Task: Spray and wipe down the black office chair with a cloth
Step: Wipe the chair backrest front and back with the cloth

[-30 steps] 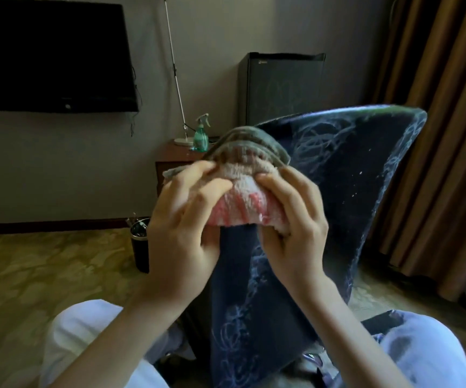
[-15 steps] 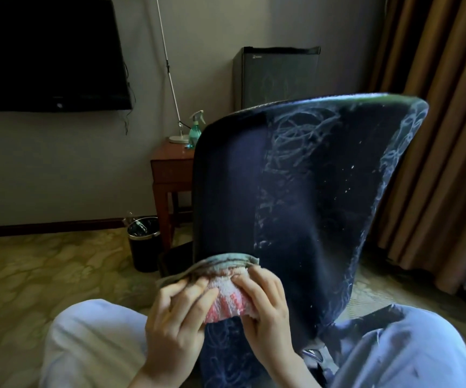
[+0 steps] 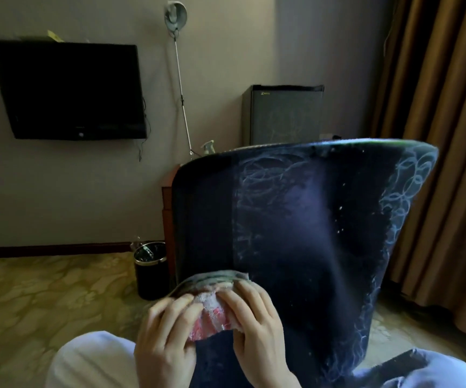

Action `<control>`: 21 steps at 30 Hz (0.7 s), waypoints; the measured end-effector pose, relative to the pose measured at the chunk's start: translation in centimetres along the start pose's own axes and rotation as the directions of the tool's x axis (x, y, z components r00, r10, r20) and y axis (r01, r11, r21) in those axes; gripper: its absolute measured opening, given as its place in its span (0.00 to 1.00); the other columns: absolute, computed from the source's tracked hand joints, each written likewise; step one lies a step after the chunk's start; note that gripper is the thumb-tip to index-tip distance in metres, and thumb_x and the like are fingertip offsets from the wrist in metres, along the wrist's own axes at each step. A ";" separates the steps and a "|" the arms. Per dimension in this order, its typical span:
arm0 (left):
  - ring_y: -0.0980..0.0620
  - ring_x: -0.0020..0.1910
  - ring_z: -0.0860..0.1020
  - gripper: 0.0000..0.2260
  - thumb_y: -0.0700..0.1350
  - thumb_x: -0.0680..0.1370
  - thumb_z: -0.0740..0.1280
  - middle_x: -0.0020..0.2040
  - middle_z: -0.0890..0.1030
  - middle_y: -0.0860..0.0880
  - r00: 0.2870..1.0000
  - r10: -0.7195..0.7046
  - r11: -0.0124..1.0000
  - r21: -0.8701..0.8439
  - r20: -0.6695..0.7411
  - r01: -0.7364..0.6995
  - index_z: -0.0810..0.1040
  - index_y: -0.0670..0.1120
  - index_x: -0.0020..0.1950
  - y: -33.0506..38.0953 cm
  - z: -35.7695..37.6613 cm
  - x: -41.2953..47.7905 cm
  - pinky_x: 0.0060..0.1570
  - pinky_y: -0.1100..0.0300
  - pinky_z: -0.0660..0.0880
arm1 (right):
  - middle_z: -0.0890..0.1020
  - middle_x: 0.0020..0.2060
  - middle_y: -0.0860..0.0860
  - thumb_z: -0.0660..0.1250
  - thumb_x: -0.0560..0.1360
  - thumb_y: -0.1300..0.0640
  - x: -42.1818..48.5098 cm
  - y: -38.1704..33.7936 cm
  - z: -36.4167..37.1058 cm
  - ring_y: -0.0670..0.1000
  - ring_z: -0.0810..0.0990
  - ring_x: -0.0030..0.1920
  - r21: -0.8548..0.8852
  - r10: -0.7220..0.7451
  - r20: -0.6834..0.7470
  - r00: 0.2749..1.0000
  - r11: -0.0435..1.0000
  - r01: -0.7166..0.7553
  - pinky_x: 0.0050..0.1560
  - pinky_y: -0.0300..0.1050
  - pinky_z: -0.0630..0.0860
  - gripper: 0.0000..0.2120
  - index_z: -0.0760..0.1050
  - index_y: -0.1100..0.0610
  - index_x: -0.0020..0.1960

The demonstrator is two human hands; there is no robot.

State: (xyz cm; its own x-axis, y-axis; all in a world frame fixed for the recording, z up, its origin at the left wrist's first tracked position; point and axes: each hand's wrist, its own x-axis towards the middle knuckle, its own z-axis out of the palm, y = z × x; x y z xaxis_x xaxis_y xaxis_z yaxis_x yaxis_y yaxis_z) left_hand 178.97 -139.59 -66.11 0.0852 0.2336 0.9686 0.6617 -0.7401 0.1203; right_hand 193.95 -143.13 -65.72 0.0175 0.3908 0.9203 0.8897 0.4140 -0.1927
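Cloth point(image 3: 212, 310) is gripped against the chair back point(image 3: 296, 233) by left hand point(image 3: 167, 337) and right hand point(image 3: 257, 326), fingers curled over it.

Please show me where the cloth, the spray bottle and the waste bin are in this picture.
cloth point(image 3: 212, 303), head view, on its white and pink middle.
spray bottle point(image 3: 208, 147), head view, on its trigger head.
waste bin point(image 3: 150, 275), head view, on its black side wall.

The patterned yellow-green carpeted floor point(image 3: 44, 298) carries a black waste bin point(image 3: 151, 273) with a shiny rim, standing just beside the reddish wooden surface point(image 3: 166, 208) at the wall, where the top of a spray bottle point(image 3: 207, 147) shows.
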 end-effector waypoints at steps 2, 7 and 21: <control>0.42 0.52 0.76 0.22 0.28 0.66 0.67 0.56 0.79 0.48 0.996 0.055 0.998 -0.034 -0.072 -0.058 0.77 0.47 0.56 0.8 -0.5 4.6 0.53 0.49 0.75 | 0.78 0.58 0.54 0.58 0.76 0.64 4.7 -0.8 -1.9 0.54 0.74 0.61 0.009 -0.029 -0.094 0.995 1.000 0.030 0.63 0.47 0.72 0.17 0.78 0.56 0.60; 0.38 0.56 0.77 0.09 0.42 0.80 0.63 0.58 0.80 0.42 0.954 0.188 0.978 -0.041 -0.234 -0.203 0.77 0.44 0.58 3.6 -2.6 16.5 0.58 0.47 0.72 | 0.78 0.57 0.58 0.66 0.67 0.73 16.0 -3.4 -7.8 0.57 0.74 0.59 -0.060 -0.107 -0.278 0.955 0.994 0.094 0.65 0.44 0.68 0.21 0.79 0.61 0.58; 0.43 0.54 0.74 0.21 0.30 0.71 0.68 0.60 0.77 0.48 0.963 0.263 0.965 0.036 -0.056 -0.262 0.75 0.46 0.62 0.7 1.5 8.4 0.53 0.47 0.75 | 0.78 0.57 0.57 0.65 0.67 0.72 8.5 1.0 -4.1 0.59 0.73 0.59 -0.135 -0.016 -0.079 0.997 0.991 0.005 0.65 0.46 0.68 0.21 0.78 0.61 0.59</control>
State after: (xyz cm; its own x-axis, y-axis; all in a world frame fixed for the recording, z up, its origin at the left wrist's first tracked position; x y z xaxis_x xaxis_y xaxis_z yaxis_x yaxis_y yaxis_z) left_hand 181.29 -137.20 -58.21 0.2144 -0.0052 0.9767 0.6427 -0.7523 -0.1451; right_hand 196.88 -142.77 -56.68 0.0390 0.3180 0.9473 0.9434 0.3008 -0.1399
